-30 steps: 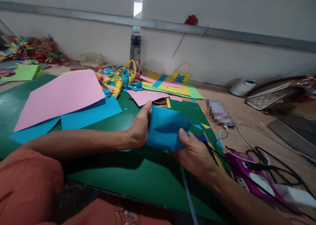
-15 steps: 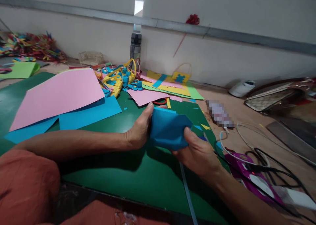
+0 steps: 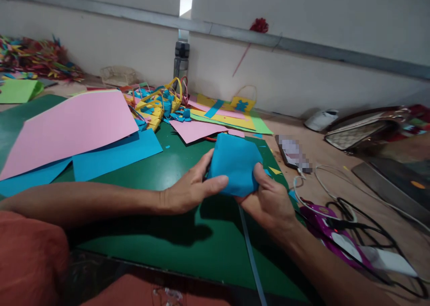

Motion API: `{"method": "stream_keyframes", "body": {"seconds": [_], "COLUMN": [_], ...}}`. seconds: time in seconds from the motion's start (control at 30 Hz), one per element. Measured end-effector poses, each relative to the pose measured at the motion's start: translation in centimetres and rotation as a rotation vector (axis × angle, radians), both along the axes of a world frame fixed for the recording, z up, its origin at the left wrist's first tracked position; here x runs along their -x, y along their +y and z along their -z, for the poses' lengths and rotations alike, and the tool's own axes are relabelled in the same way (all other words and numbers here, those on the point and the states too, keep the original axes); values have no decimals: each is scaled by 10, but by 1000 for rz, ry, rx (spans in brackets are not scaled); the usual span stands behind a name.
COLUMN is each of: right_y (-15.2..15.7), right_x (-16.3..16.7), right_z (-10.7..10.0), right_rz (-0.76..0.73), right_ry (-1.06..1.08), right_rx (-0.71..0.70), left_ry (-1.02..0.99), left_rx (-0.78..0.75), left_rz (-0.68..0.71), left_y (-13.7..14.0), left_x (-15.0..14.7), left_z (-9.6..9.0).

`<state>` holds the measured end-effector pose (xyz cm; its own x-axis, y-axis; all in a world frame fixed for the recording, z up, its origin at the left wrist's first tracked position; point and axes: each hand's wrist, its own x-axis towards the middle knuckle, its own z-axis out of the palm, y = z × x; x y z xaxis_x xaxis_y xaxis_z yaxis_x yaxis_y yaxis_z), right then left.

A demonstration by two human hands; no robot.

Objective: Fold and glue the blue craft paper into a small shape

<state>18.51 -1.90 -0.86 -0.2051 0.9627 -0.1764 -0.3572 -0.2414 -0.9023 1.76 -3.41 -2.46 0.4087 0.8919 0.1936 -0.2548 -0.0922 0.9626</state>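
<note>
A folded piece of blue paper [image 3: 237, 162] is held up between both hands over the green table [image 3: 151, 234]. My left hand [image 3: 193, 185] grips its left side, thumb lying across the front face and fingers behind the edge. At the lower right corner, my right hand [image 3: 270, 194] pinches the paper with the thumb in front; its other fingers are mostly hidden behind. Past the paper lies a pink sheet [image 3: 195, 130], and a larger pink sheet [image 3: 77, 122] rests over blue sheets [image 3: 121, 154] on the left.
Small yellow and blue paper baskets [image 3: 152, 111] crowd the table's back, near a dark bottle [image 3: 181, 64]. To the right are a phone [image 3: 292, 153], tangled cables, a purple power strip [image 3: 319, 225] and a handbag [image 3: 363, 129]. A pale strip [image 3: 251, 256] crosses the table's front.
The folded blue paper has been turned so its flat face shows more fully. My left thumb has moved from the top edge down onto its front. The view has shifted slightly.
</note>
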Motion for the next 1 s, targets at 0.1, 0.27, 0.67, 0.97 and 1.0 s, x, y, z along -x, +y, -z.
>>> {"method": "stream_keyframes", "body": {"seconds": [0.1,0.27,0.67,0.97,1.0], "right_y": [0,2,-7,4,4], "right_x": [1,-1,-9,-14,-14], "right_z": [-1,1,0,13,12], "right_rz": [13,-16,-159,-283,-295], "right_ry": [-1,-4,-23,-263,-299], "right_rx": [-1,-11,-68,-417,-456], "left_ry": [145,297,354,372,373], "left_rx": [-72,-238,-412,-568,-558], "left_rz": [-19,-48,-28,-71,-70], "left_y": [-4,-5,0,-1,0], "left_x": [0,-2,5,7,7], "left_z": [3,5,10,5,5]}}
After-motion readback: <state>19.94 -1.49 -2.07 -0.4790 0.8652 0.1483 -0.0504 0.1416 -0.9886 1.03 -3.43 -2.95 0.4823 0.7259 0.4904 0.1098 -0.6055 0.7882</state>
